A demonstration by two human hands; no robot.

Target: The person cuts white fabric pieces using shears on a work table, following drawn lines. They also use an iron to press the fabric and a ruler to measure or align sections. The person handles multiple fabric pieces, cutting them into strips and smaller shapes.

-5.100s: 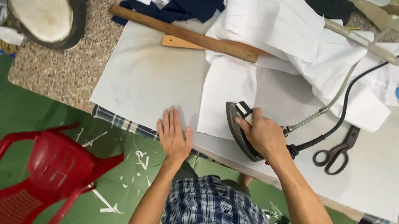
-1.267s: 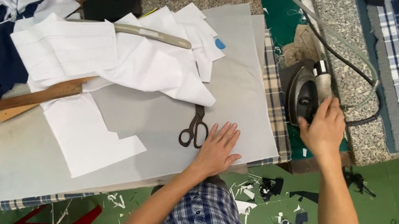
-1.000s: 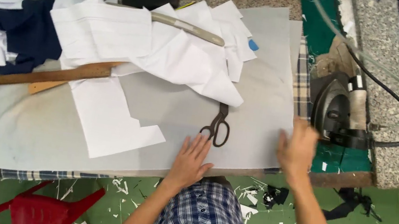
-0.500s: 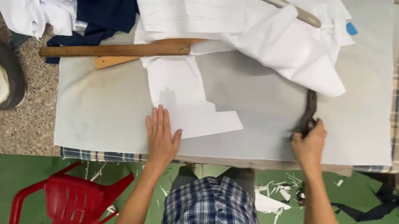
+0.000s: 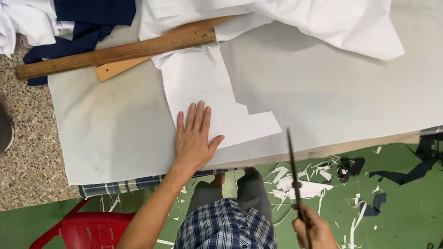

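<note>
I see the right hand (image 5: pixel 317 234) has left the near edge of the table (image 5: pixel 114 138) and now hangs out over the floor, fist closed round the scissors (image 5: pixel 297 187), which it has lifted off the tabletop; half a second ago they lay flat near the near right edge under that hand. The blades now point up toward the table's near edge. My left hand (image 5: pixel 193 138) has slid from the bare cover onto the near part of the white cloth piece (image 5: pixel 219 98), palm flat, fingers spread.
</note>
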